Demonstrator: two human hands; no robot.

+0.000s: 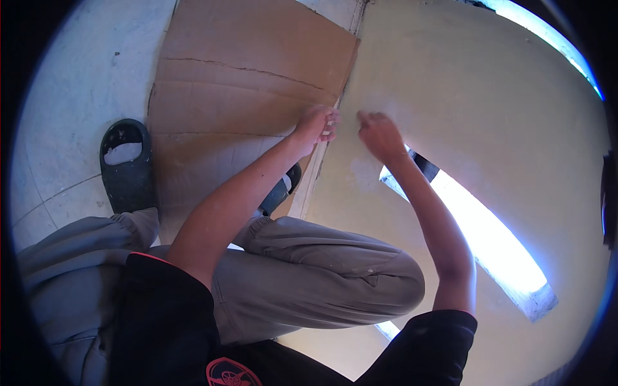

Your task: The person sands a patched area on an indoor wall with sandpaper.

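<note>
My left hand (pixel 318 126) is above the right edge of a brown cardboard sheet (pixel 231 96), close to the foot of a pale yellow wall (pixel 473 116). Its fingers are curled and blurred, with small whitish patches between or on them; whether it holds something is unclear. My right hand (pixel 379 132) is bent with its fingers curled, in front of the wall and a short way right of the left hand. Its fingertips are blurred, and no held object can be made out. Faint lighter patches show on the wall near both hands.
Two dark green slides are on my feet, one (pixel 129 178) on the pale tiled floor (pixel 63 130) at the cardboard's left edge, the other (pixel 277 195) on the cardboard. A bright elongated opening (pixel 487 231) cuts through the wall. My bent knee (pixel 396 284) is close to the wall.
</note>
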